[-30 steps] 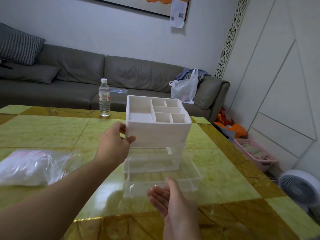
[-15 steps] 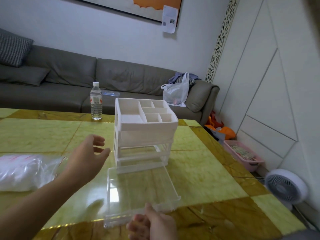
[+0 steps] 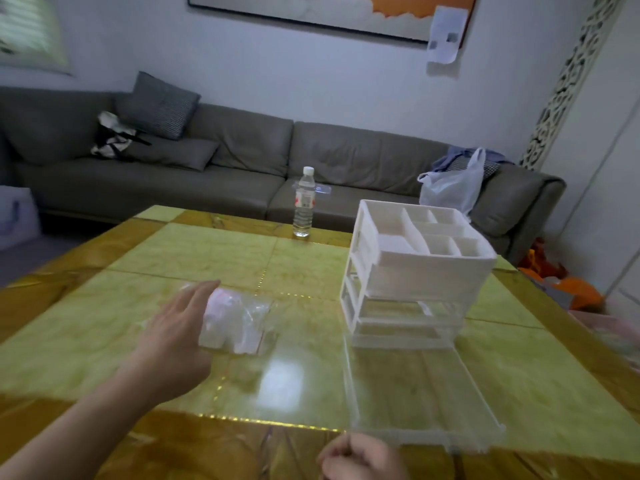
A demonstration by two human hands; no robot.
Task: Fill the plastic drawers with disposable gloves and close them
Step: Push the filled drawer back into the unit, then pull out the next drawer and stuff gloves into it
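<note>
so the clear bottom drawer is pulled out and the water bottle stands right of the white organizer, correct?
Not quite: in the head view the clear plastic water bottle stands left of the white plastic drawer organizer, further back. The clear bottom drawer is indeed pulled out.

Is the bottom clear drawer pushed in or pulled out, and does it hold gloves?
Pulled out and empty. The clear drawer extends from the white organizer toward the camera, and the tabletop shows through its bare floor.

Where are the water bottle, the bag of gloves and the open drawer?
Bottle point(image 3: 304, 206): head view, on its label.
Bag of gloves point(image 3: 235, 322): head view, on the clear plastic middle.
Drawer point(image 3: 415, 393): head view, on its clear floor.
</note>
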